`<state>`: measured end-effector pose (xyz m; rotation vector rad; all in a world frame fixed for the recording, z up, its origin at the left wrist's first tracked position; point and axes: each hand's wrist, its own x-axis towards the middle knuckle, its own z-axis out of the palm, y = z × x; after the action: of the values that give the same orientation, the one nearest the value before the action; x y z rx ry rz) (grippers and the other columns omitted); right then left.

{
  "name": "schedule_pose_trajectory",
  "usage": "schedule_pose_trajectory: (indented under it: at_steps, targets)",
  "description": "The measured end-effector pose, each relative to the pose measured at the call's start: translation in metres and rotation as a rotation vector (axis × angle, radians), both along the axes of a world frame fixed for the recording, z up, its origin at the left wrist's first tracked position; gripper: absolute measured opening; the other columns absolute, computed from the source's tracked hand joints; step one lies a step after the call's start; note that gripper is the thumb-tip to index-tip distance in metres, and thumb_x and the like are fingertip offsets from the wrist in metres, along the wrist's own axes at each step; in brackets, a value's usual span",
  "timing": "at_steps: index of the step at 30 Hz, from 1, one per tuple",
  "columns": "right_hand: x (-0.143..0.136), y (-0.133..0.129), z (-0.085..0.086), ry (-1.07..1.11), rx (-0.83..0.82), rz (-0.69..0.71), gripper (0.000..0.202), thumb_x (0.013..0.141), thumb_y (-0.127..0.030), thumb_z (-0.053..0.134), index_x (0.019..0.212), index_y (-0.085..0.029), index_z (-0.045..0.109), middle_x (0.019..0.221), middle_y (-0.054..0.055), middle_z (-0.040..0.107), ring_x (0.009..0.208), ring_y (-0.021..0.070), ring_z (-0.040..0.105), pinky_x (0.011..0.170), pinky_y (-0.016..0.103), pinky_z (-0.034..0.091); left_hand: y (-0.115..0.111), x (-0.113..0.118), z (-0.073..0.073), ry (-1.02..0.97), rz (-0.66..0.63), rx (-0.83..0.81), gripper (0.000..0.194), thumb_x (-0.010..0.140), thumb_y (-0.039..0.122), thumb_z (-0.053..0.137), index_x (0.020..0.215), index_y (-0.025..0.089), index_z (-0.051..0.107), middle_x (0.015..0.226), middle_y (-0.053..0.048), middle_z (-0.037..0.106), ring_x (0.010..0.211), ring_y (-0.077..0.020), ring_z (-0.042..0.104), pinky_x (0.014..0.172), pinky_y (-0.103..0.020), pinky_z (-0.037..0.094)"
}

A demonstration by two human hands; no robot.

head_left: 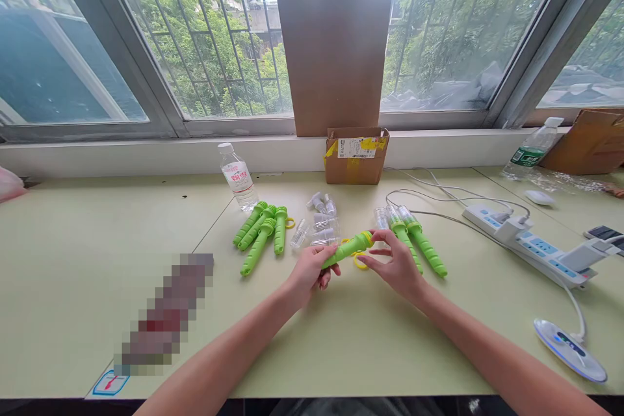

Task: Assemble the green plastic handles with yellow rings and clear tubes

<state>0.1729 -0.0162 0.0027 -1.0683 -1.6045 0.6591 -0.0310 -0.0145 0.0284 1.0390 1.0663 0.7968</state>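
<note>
My left hand (312, 270) is wrapped round a ribbed green plastic tube (345, 250), which tilts up to the right. A yellow ring (368, 240) sits around the tube's far end, and the bent fingers of my right hand (394, 266) grip it there. Loose yellow rings (360, 262) lie on the table behind and below the tube. Several clear plastic caps (324, 222) are grouped beyond my hands. To the left lie several green tubes (257, 247) without clear caps. Right of my right hand, two green tubes (428, 250) have clear caps on their ends.
A water bottle (238, 179) and a small cardboard box (354, 156) stand at the back. A white power strip (529, 244) with cables lies right, near a white oval device (569, 350). A blurred-out object (168, 315) lies left. Another bottle (531, 149) stands far right.
</note>
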Motion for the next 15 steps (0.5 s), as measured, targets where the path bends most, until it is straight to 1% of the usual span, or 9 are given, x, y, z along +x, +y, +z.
schedule_pose_trajectory:
  at_steps: [2, 5, 9, 12, 15]
  targets:
    - [-0.0008, -0.0008, 0.0002, 0.002, 0.014, -0.012, 0.027, 0.078, -0.034, 0.07, 0.093, -0.023, 0.052, 0.112, 0.008, 0.062, 0.097, 0.0236, 0.065, 0.078, 0.042, 0.063, 0.0005, -0.0005, -0.0007, -0.009, -0.018, 0.004, 0.043, 0.079, 0.057, 0.059, 0.086, 0.015, 0.056, 0.06, 0.0, 0.061, 0.032, -0.0022, 0.035, 0.034, -0.017, 0.026]
    - [-0.0015, -0.0028, 0.0016, 0.026, 0.049, -0.025, 0.019, 0.081, -0.031, 0.066, 0.09, -0.023, 0.052, 0.113, 0.007, 0.063, 0.093, 0.022, 0.066, 0.077, 0.042, 0.063, 0.0005, -0.001, -0.0002, -0.008, -0.039, 0.038, 0.044, 0.076, 0.058, 0.062, 0.08, 0.015, 0.053, 0.063, 0.0, 0.062, 0.032, -0.0018, 0.036, 0.033, -0.017, 0.024]
    - [-0.0019, -0.005, 0.0041, 0.039, 0.098, -0.035, 0.015, 0.081, -0.028, 0.066, 0.087, -0.023, 0.053, 0.115, 0.007, 0.063, 0.095, 0.0218, 0.066, 0.076, 0.041, 0.063, -0.001, -0.0008, 0.005, 0.039, -0.054, 0.065, 0.042, 0.067, 0.05, 0.074, 0.073, 0.016, 0.05, 0.064, 0.001, 0.062, 0.035, -0.0025, 0.04, 0.035, -0.018, 0.026]
    - [-0.0022, -0.0054, 0.0049, 0.047, 0.113, -0.032, 0.013, 0.081, -0.026, 0.066, 0.086, -0.022, 0.055, 0.113, 0.006, 0.064, 0.098, 0.0222, 0.065, 0.079, 0.041, 0.063, -0.0027, -0.0005, 0.0075, 0.055, -0.048, 0.073, 0.041, 0.068, 0.05, 0.073, 0.073, 0.016, 0.05, 0.065, 0.0, 0.064, 0.035, -0.0028, 0.04, 0.036, -0.018, 0.025]
    - [-0.0021, -0.005, 0.0052, 0.053, 0.118, -0.024, 0.013, 0.081, -0.027, 0.067, 0.085, -0.022, 0.056, 0.111, 0.006, 0.065, 0.1, 0.0229, 0.065, 0.081, 0.042, 0.062, -0.0032, -0.0004, 0.0058, 0.047, -0.046, 0.074, 0.042, 0.07, 0.052, 0.071, 0.071, 0.016, 0.049, 0.065, -0.001, 0.065, 0.034, -0.0026, 0.04, 0.036, -0.019, 0.024]
